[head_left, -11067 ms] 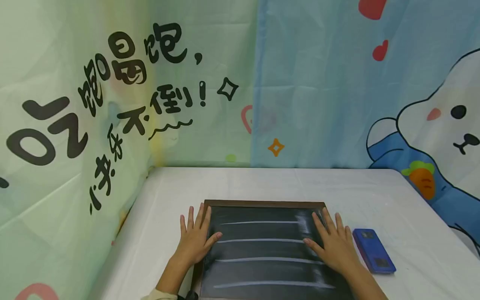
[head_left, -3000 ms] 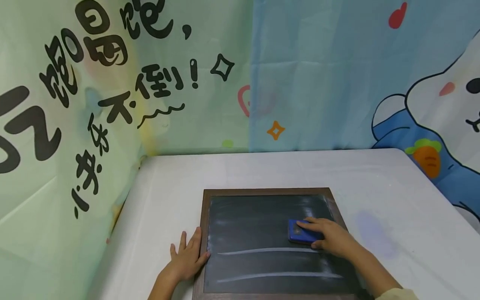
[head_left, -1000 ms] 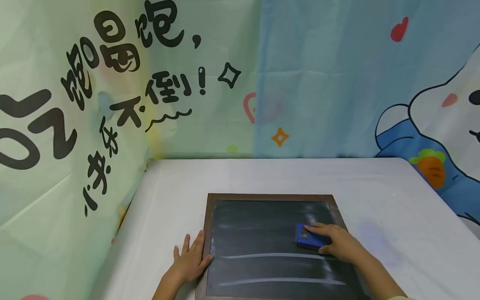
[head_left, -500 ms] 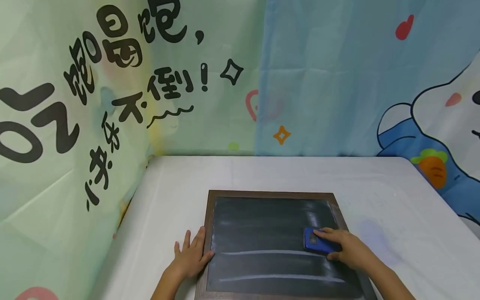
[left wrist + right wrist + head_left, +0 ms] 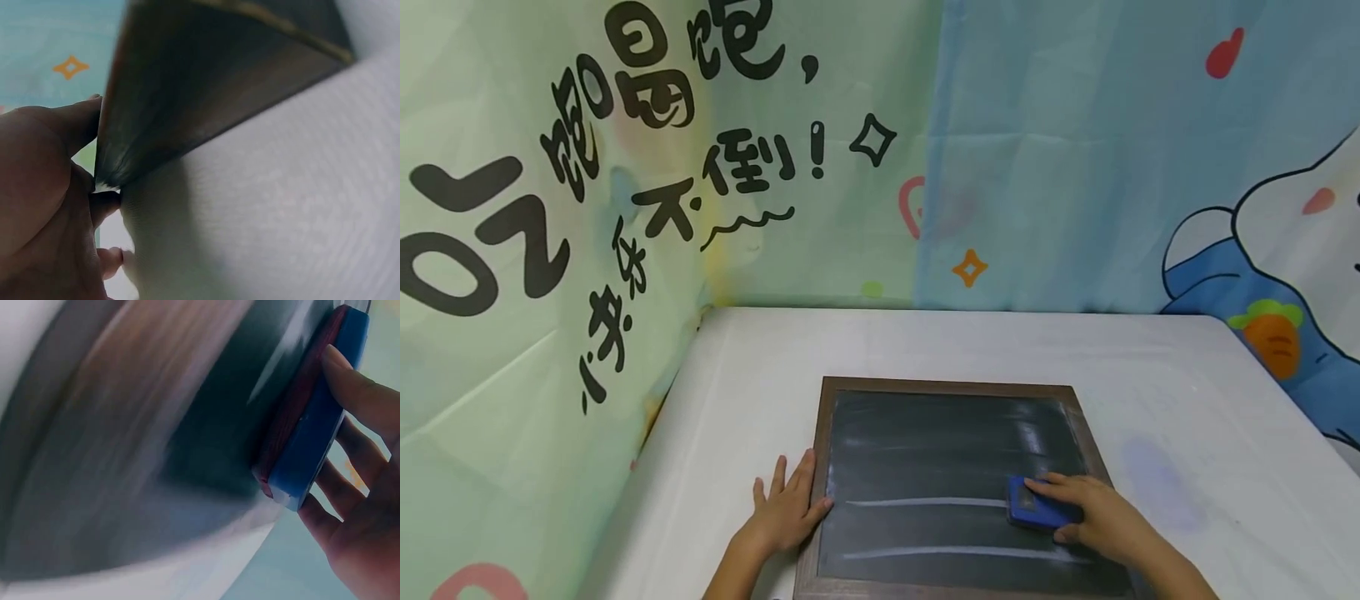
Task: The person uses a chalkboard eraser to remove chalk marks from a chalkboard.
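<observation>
A framed blackboard lies on the white table, with two white chalk lines across its nearer half, the upper line and the lower line. My right hand grips a blue chalkboard eraser at the right end of the upper line. Thumb and fingers pinch its sides in the right wrist view, where its dark red felt faces the board. My left hand rests with spread fingers along the board's left frame. In the left wrist view, that hand is against the frame's edge.
The white table extends around the board, with a faint purple stain to the right. Printed curtains hang behind the table and along its left side.
Earlier both hands lay at the board's sides and the eraser on the table. My right hand took it; the top two lines vanished. Lately it shifted right and nearer; my left hand stayed.
</observation>
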Demonstrator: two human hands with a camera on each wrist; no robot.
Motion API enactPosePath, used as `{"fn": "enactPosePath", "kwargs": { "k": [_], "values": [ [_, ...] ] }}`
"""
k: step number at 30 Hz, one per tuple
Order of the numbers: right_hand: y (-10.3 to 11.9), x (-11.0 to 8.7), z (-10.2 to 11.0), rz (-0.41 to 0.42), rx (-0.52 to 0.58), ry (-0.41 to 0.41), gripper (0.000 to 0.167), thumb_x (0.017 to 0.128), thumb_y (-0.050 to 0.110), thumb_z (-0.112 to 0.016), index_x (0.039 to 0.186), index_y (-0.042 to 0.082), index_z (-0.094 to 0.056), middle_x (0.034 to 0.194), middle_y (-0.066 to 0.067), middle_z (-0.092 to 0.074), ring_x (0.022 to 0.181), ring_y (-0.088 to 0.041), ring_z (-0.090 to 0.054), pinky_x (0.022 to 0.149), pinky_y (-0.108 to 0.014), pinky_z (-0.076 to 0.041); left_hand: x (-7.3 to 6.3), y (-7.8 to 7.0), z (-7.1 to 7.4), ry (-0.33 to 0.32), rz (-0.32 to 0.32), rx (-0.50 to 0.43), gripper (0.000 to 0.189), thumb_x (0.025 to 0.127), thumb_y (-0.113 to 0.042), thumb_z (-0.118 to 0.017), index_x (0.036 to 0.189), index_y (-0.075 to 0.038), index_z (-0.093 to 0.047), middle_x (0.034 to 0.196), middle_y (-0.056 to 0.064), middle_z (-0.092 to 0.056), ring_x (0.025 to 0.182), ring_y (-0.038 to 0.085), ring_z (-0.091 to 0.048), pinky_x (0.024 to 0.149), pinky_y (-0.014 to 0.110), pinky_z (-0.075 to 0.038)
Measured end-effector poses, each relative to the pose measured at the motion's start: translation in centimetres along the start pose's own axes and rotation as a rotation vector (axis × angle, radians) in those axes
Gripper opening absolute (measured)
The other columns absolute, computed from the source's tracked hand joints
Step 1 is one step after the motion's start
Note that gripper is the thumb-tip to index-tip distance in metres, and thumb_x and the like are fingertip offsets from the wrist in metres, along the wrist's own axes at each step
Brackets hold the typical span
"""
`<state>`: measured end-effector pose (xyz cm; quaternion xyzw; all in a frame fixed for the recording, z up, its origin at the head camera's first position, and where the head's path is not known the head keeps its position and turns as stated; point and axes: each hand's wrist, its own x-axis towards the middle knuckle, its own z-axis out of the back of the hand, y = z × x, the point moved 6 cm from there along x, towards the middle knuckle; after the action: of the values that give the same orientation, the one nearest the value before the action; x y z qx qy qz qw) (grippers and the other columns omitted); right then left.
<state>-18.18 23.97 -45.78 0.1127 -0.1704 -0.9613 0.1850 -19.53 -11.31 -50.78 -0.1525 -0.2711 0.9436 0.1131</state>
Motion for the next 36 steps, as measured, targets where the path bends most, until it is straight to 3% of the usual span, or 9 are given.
{"fn": "enactPosePath", "kwargs": {
  "k": [5,12,21,25,29,36],
  "values": [
    [4.4,2.4,-0.8,0.082,-0.019,-0.013,0.062,0.065,0.018,-0.079,0.124,0.015,-0.058,0.125,-0.017,-0.056,0.108,-0.042,-0.053,0.084,-0.057,-0.043,0.1,-0.2,-0.2,-0.002,0.004,0.005,0.071,0.093,-0.041,-0.045,0.145,-0.002,-0.016,0.150,0.015,-0.024,0.137,0.046,-0.007,0.099,0.072,-0.002],
    [11.6,6.2,-3.2,0.168,-0.032,0.045,0.060,0.067,0.016,-0.078,0.124,0.019,-0.058,0.126,-0.011,-0.057,0.112,-0.036,-0.052,0.094,-0.055,-0.038,-0.1,0.0,-0.6,-0.003,0.005,0.011,0.069,0.094,-0.041,-0.043,0.145,-0.003,-0.016,0.149,0.014,-0.025,0.138,0.044,-0.008,0.100,0.070,-0.002],
    [17.7,8.1,-5.7,0.225,-0.149,0.039,0.061,0.068,0.024,-0.078,0.125,0.027,-0.057,0.125,-0.006,-0.059,0.110,-0.027,-0.055,0.094,-0.046,-0.042,-0.3,0.1,-1.3,0.039,0.009,-0.002,0.060,0.098,-0.034,-0.035,0.146,-0.004,-0.014,0.149,0.016,-0.025,0.139,0.042,-0.004,0.102,0.068,0.002],
    [18.2,8.2,-5.9,0.207,-0.164,0.048,0.062,0.069,0.025,-0.078,0.126,0.029,-0.055,0.126,-0.004,-0.058,0.112,-0.027,-0.054,0.095,-0.045,-0.042,-0.4,-0.1,-1.2,0.046,0.011,0.001,0.058,0.098,-0.031,-0.035,0.146,-0.004,-0.014,0.149,0.016,-0.025,0.139,0.042,-0.004,0.102,0.068,0.001],
    [17.2,7.7,-5.6,0.204,-0.127,0.010,0.060,0.070,0.024,-0.077,0.127,0.026,-0.055,0.126,-0.005,-0.058,0.112,-0.029,-0.054,0.094,-0.047,-0.042,-0.6,-0.2,-0.8,0.032,0.001,0.007,0.057,0.098,-0.030,-0.036,0.145,-0.004,-0.017,0.149,0.016,-0.026,0.138,0.042,-0.006,0.101,0.068,0.000],
    [10.8,5.0,-2.9,0.093,-0.088,-0.023,0.059,0.071,0.019,-0.076,0.127,0.019,-0.056,0.128,-0.010,-0.055,0.113,-0.034,-0.052,0.094,-0.052,-0.040,-0.6,0.2,-0.3,0.026,-0.008,-0.010,0.060,0.098,-0.035,-0.034,0.146,-0.004,-0.013,0.150,0.016,-0.023,0.139,0.043,-0.002,0.101,0.068,0.003]
  ]
}}
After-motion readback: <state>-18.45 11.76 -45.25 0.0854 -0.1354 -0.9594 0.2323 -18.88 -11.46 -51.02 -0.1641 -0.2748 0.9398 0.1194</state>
